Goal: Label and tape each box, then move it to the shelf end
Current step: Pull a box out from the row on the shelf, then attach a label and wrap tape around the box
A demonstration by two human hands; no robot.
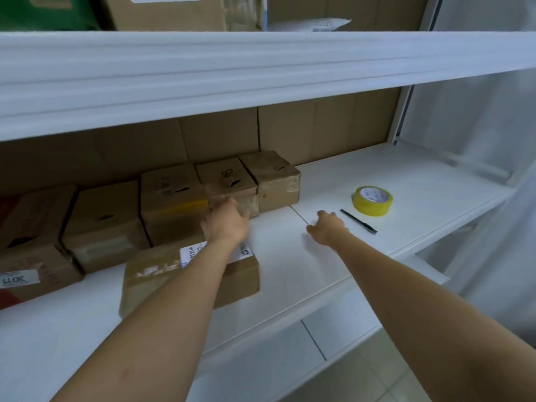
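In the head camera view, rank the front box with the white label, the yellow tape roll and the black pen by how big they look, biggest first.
1. Front box, clearly largest, though it also sits nearest the camera.
2. Tape roll.
3. Pen, about as long as the roll is wide, but far thinner.

A white sticker on the leftmost cardboard box shows "3011", upside down. Print on the front box's label is too blurred to read.

Bare shelf between boxes and tape roll, pen.
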